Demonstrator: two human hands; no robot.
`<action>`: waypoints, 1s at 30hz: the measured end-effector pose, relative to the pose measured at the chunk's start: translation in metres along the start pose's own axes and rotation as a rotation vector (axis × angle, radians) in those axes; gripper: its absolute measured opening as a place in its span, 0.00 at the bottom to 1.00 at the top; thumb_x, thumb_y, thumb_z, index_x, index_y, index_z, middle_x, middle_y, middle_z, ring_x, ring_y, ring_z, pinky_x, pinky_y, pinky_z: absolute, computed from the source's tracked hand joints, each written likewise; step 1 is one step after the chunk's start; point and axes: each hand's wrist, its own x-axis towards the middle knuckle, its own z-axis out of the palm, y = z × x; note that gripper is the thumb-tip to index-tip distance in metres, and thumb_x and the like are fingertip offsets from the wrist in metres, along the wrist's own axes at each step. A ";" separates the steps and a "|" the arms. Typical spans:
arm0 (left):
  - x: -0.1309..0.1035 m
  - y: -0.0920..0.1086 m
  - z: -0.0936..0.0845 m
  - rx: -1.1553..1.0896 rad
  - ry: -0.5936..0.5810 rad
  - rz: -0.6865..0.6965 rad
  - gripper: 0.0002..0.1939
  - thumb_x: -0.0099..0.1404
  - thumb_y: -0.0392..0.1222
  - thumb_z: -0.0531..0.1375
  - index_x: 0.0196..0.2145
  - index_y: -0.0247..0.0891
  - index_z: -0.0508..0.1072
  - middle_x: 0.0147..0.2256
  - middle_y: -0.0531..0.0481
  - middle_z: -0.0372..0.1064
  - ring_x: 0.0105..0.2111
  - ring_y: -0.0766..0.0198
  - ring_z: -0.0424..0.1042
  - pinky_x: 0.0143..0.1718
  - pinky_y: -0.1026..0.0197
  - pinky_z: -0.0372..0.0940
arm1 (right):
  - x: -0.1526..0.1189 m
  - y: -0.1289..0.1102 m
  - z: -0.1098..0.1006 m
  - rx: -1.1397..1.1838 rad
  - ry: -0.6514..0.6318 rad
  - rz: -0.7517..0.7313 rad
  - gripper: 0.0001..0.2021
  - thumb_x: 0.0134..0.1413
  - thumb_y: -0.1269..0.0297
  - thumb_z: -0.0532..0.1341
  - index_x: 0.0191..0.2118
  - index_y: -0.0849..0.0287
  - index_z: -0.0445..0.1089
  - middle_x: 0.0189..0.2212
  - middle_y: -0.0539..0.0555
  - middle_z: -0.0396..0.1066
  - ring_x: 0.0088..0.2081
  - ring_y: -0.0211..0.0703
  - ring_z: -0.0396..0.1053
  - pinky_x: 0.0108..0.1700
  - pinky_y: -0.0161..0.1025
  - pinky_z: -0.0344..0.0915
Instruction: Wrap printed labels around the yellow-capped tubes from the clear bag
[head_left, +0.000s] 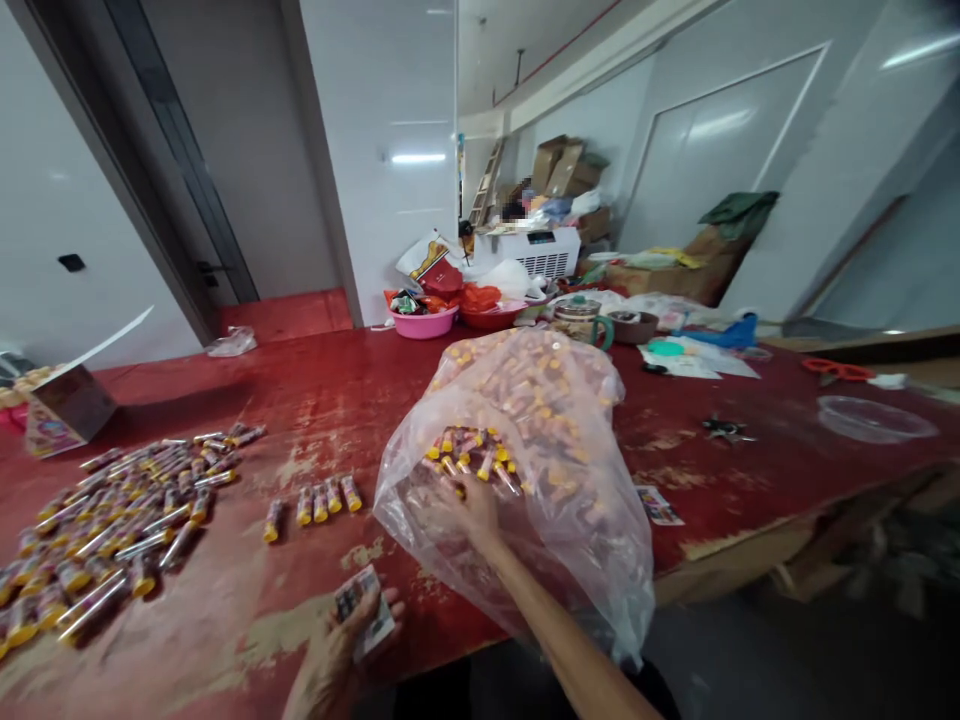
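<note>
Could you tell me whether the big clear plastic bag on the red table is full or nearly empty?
Full: the plastic bag bulges with yellow-capped tubes, and the right hand reaches into its open mouth.

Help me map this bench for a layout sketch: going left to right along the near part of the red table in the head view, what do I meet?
Pile of tubes → short row of tubes → left hand holding cards → right hand inside the plastic bag → loose card.

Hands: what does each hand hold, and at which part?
The right hand is inside the plastic bag, gripping a bunch of small tubes at their lower ends. The left hand holds small cards by their near edge.
</note>
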 end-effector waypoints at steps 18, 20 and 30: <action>-0.036 -0.060 0.096 0.135 -0.255 0.190 0.22 0.45 0.47 0.76 0.33 0.29 0.76 0.31 0.44 0.73 0.31 0.59 0.71 0.34 0.59 0.70 | -0.141 -0.032 -0.068 0.575 0.006 0.426 0.11 0.31 0.65 0.66 0.27 0.62 0.71 0.19 0.45 0.62 0.19 0.32 0.58 0.18 0.29 0.56; -0.036 -0.063 0.100 0.130 -0.247 0.181 0.22 0.45 0.46 0.76 0.32 0.29 0.77 0.31 0.44 0.74 0.30 0.60 0.72 0.35 0.61 0.69 | -0.140 -0.030 -0.075 0.589 0.030 0.437 0.09 0.30 0.66 0.64 0.26 0.62 0.70 0.18 0.44 0.60 0.17 0.30 0.55 0.17 0.29 0.54; -0.024 -0.064 0.095 0.098 -0.279 -0.010 0.22 0.44 0.45 0.77 0.34 0.31 0.77 0.32 0.43 0.75 0.29 0.60 0.73 0.32 0.62 0.69 | -0.134 -0.029 -0.095 0.596 -0.063 0.430 0.18 0.34 0.62 0.67 0.35 0.63 0.68 0.26 0.48 0.64 0.20 0.31 0.56 0.19 0.30 0.54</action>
